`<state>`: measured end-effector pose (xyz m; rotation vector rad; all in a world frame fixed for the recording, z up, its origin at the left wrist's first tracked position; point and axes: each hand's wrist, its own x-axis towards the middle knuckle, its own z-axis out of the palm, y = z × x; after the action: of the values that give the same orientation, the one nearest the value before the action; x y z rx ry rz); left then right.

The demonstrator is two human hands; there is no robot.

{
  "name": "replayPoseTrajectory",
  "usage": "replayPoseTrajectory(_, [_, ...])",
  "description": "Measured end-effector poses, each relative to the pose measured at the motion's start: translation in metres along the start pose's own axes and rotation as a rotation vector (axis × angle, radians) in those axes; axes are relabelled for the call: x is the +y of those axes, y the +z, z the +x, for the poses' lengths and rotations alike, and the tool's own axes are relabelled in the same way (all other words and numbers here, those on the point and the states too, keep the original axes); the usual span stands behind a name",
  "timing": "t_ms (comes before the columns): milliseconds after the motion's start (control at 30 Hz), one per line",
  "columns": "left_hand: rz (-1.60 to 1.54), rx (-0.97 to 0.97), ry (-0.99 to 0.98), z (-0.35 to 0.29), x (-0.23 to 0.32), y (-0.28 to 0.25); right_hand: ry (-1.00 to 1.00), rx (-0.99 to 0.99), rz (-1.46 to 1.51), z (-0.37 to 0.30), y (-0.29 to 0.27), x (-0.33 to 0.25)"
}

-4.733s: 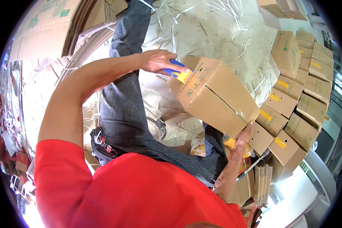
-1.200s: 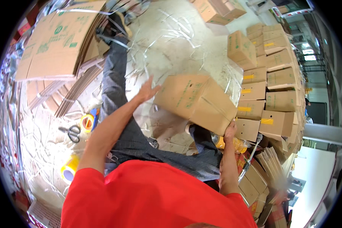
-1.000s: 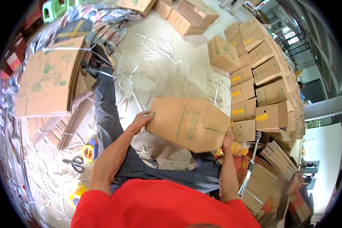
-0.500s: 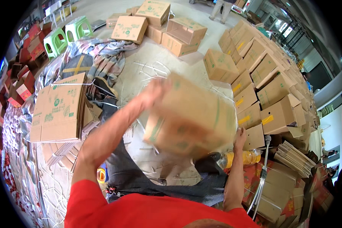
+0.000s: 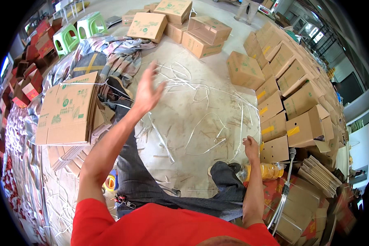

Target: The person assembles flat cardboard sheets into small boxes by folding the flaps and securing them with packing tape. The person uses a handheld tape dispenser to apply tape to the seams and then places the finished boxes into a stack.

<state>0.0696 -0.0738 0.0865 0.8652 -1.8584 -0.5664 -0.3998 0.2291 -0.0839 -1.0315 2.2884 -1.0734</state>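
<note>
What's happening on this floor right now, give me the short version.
A person in a red shirt sits on the concrete floor among cardboard boxes. Both hands are empty: the left hand is raised, fingers spread, and the right hand is low beside the stacked boxes. Flattened cartons lie to the person's left, loose white straps litter the floor, and a bottle of yellow liquid lies by the right knee.

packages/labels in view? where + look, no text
Flat cartons: stacked left of the left hand; tan, green print.
Taped boxes: piled along the right; brown, yellow tape strips.
Loose boxes: top centre on the floor; tan, one open.
Bottle: by the right hand; lying down, yellow.
</note>
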Motion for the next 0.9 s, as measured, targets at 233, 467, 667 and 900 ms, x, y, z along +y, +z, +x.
replayPoseTrajectory(233, [0.831,0.195,-0.115,-0.162,-0.032,-0.191,0.040,-0.312,-0.084,-0.005,0.021,-0.020])
replayPoseTrajectory(467, [1.069,-0.033,-0.422,-0.271,-0.085,-0.292,-0.022,-0.574,-0.084,-0.014,0.089,-0.083])
replayPoseTrajectory(667, [1.054,-0.034,-0.309,-0.268,-0.116,-0.290,-0.225,-0.651,-0.278,-0.013,0.100,-0.121])
replayPoseTrajectory(900, [1.029,-0.279,-0.045,-0.237,-0.138,-0.335,-0.390,-0.709,-0.334,-0.028,0.107,-0.149])
